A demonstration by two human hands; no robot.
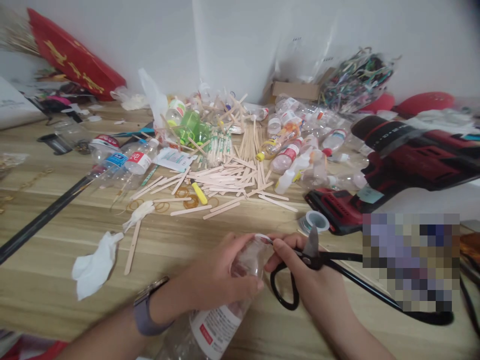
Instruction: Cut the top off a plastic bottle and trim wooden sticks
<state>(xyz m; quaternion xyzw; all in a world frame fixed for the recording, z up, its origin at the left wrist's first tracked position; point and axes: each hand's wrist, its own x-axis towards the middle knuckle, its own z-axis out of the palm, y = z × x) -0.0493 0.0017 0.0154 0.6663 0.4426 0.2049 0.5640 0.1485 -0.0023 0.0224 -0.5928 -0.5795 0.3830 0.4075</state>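
Observation:
My left hand (236, 280) is wrapped around the upper part of a clear plastic bottle (221, 325) with a white and red label. The bottle lies tilted, its open end (262, 239) pointing away from me. A pair of black-handled scissors (308, 260) is spread wide, and my right hand (300, 270) is closed on it near the pivot. The thumb presses along one blade, whose end is at the bottle's rim. The other blade points up, and one handle loop hangs below my fingers. Whether the tip is inside the bottle, I cannot tell.
A red and black power drill (378, 165) stands at the right, beside a small spool (315, 221). Wooden sticks (225, 177), rubber bands and a yellow-handled tool (199, 193) lie ahead. Plastic bottles (288, 155) pile up behind. Crumpled tissue (95, 265) and a black rod (45, 217) are left.

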